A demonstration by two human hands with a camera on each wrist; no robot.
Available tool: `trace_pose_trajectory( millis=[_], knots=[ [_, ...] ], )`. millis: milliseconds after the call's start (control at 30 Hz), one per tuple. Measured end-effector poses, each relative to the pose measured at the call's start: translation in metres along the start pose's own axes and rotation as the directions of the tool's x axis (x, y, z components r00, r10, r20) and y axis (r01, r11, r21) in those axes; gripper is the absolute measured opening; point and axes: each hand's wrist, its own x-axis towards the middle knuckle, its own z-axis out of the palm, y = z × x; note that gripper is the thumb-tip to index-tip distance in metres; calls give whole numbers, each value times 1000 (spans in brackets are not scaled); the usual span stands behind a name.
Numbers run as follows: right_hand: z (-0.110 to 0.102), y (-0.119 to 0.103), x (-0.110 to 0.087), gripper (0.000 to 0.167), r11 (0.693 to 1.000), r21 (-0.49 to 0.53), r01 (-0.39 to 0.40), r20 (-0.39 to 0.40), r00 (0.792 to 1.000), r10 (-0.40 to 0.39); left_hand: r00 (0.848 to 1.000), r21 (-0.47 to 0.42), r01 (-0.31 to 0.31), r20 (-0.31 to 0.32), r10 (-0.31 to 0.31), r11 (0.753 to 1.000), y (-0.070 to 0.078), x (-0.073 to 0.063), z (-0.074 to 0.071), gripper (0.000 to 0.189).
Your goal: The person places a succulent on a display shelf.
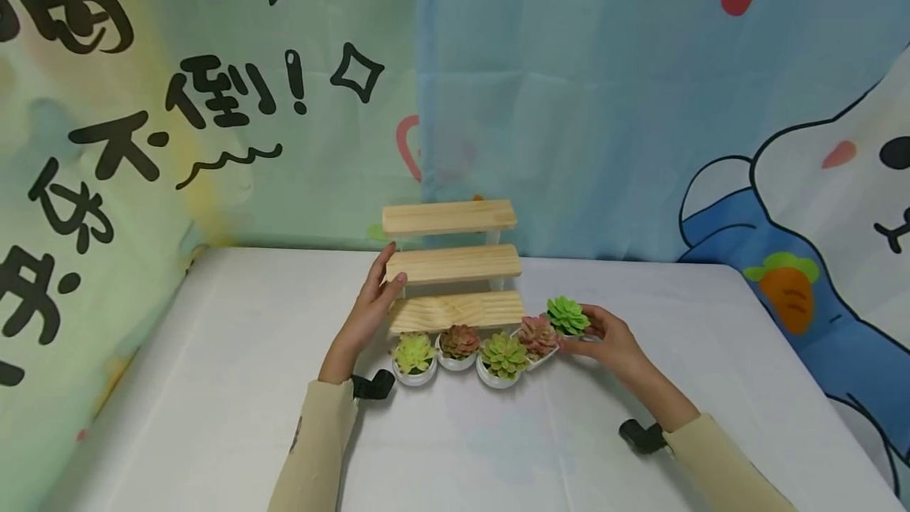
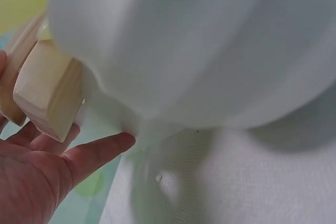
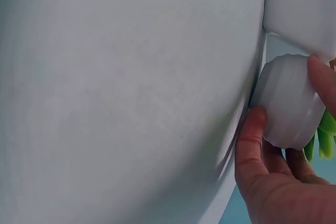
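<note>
A three-tier wooden shelf stand stands at mid-table. My left hand grips the left end of its middle board, thumb at the front edge and fingers reaching behind; the left wrist view shows the fingers around the board ends. My right hand holds a bright green potted succulent at the right of the row. Its white ribbed pot is between thumb and fingers in the right wrist view. Beside it sits a pinkish succulent in an angular white pot.
In front of the stand are a yellow-green succulent, a reddish-brown succulent and a green succulent, each in a round white pot. A white cloth covers the table. A printed curtain hangs behind it.
</note>
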Motion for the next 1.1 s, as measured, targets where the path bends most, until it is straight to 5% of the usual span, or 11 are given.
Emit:
trace_pose_trajectory(
  millis=[133,500,1100],
  knots=[
    [0,6,0,81,1000,22,6,-32,999,-5,1000,13,2,0,-2,1000,-14,5,-2,61],
    [-6,-19,-2,84,997,19,-75,-131,988,76,1000,30,-28,16,27,999,-17,7,-1,61],
    [-14,-63,6,81,1000,13,26,-178,984,-23,998,19,25,53,-26,999,-13,10,-4,61]
  ],
)
